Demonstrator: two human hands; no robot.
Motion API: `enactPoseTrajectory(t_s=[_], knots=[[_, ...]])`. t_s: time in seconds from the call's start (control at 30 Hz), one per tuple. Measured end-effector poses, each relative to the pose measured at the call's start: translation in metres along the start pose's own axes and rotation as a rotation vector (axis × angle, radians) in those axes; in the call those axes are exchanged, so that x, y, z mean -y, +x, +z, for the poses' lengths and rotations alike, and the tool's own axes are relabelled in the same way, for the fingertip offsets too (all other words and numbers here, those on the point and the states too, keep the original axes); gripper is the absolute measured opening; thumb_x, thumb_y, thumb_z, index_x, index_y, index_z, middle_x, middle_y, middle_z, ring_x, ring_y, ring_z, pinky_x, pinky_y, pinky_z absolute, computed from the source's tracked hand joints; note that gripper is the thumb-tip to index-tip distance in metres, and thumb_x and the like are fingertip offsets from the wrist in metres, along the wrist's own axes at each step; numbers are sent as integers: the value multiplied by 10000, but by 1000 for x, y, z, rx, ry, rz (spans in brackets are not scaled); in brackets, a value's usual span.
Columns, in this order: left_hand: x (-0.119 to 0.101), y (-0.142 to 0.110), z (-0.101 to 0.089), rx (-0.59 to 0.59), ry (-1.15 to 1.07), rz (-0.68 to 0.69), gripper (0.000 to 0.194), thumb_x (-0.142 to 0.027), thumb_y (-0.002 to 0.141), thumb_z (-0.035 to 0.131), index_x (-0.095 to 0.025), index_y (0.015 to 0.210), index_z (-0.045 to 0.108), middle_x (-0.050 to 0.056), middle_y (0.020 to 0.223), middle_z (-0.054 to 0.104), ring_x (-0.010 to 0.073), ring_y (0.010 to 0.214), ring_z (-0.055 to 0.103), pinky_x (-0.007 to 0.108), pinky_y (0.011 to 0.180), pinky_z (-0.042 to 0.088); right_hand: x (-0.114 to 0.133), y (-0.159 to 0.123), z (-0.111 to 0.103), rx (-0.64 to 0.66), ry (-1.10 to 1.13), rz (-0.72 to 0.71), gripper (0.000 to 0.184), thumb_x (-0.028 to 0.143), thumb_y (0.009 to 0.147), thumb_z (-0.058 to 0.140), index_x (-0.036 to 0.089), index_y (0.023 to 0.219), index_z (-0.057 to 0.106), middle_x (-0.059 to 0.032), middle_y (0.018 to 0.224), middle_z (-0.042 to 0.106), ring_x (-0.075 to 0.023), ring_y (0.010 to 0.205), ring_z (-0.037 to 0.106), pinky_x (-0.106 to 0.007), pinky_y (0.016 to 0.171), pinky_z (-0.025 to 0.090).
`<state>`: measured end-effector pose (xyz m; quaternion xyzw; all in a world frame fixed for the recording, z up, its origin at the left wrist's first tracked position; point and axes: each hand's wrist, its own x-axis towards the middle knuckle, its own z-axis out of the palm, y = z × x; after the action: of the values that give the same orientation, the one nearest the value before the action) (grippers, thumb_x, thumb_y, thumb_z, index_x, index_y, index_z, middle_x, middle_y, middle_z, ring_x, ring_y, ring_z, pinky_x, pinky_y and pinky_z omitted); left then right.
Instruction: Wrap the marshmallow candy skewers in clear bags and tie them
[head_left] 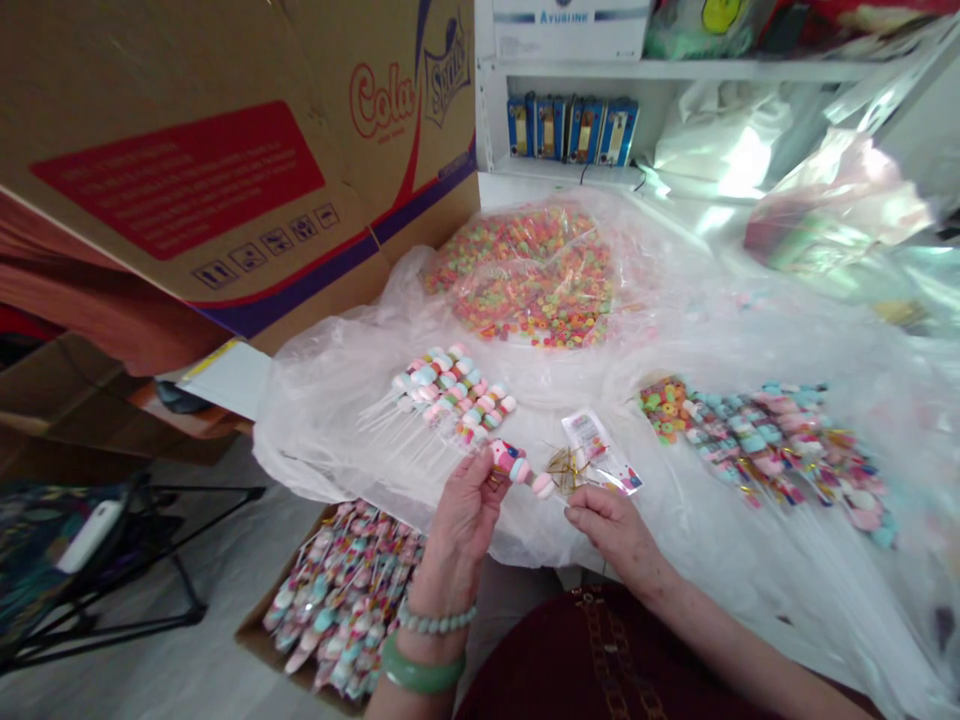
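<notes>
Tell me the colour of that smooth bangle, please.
The bangle is green, as the head view shows.

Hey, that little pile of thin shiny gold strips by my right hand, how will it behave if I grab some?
The thin, shiny gold strips are probably very light, being so narrow. They lie crossed over one another, so lifting one may drag others along. Pushed, they would likely spread, since the pile looks loose.
</notes>
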<state>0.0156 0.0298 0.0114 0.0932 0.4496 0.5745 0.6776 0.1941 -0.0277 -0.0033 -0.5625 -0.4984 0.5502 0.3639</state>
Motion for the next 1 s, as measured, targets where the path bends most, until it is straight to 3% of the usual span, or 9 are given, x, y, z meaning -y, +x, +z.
enactPoseTrajectory(t_s=[0.2,0.33,0.53,0.67,0.77,0.87,1.0], knots=[[-3,-3,-2,102,157,-22,153,-219,731,735,-100,821,703,91,751,732,179,657,687,270,646,566,-10,3,1,123,298,193,253,410,719,626,184,648,539,79,462,352,-66,414,264,-224,417,175],[-8,2,-8,48,185,-35,165,-250,700,765,-113,768,702,69,703,717,166,627,667,282,642,559,-10,4,0,104,431,248,244,401,695,653,173,685,567,88,442,355,-58,398,244,-218,402,152],[1,-1,0,77,287,16,235,-266,639,812,-107,785,719,66,746,718,173,690,671,297,729,550,-5,8,3,110,347,225,248,396,706,643,180,643,540,85,455,352,-57,408,249,-222,407,159],[2,-3,4,122,234,-111,194,-232,695,772,-120,844,717,84,821,720,194,768,675,343,780,555,-4,10,6,113,333,201,234,387,727,629,182,655,544,76,471,376,-65,426,287,-221,416,182],[-9,-1,-1,200,154,-218,287,-168,699,757,-142,980,701,116,1002,714,235,897,681,366,836,539,-5,10,5,108,354,198,229,390,724,637,180,670,563,71,475,382,-70,435,300,-224,422,183],[-21,3,-5,270,-2,-201,415,-214,703,763,-171,1102,656,133,1183,657,308,1105,612,438,912,503,-7,10,4,104,331,208,239,404,713,640,182,666,567,72,471,380,-72,430,296,-227,421,187],[-22,9,1,212,-78,-168,231,-312,793,688,-141,948,675,129,1041,689,323,1086,616,479,891,509,-6,12,5,98,275,215,231,398,706,631,186,648,559,71,469,383,-75,427,300,-227,420,199]])
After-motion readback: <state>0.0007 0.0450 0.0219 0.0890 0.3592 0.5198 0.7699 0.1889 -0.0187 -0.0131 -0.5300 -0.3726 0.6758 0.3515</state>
